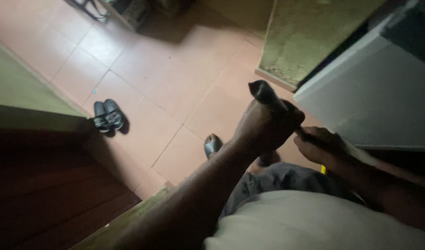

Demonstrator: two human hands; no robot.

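Note:
My left hand is clenched around the dark handle of a long tool, with the handle's end sticking up above my fist. My right hand grips the same tool lower down, where a pale shaft runs off to the right. Both hands are in front of my body, above my grey shorts and light shirt. What the tool's far end looks like is hidden in the dark.
A pair of black slides lies on the reddish tiled floor. My foot in a dark sandal stands on the tiles. A white appliance is at right, a greenish wall behind it, a dark wooden door at left.

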